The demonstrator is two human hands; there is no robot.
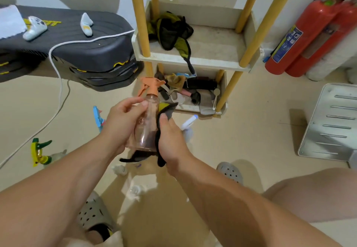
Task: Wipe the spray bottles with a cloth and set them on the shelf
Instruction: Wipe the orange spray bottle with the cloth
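A clear pinkish spray bottle with an orange trigger head is held upright in front of me. My left hand grips its left side, fingers curled near the neck. My right hand presses a dark grey and yellow cloth against the bottle's right side, thumb on the cloth. The shelf with yellow posts stands just beyond. More spray bottles lie on the floor: a blue one, a yellow-green one and a white one.
A dark mesh bag lies on the shelf's middle tier, clutter fills the bottom tier. A black stepper with a white cord sits left. Red fire extinguishers lean right. A metal rack lies on the floor. Small white bottles lie near my feet.
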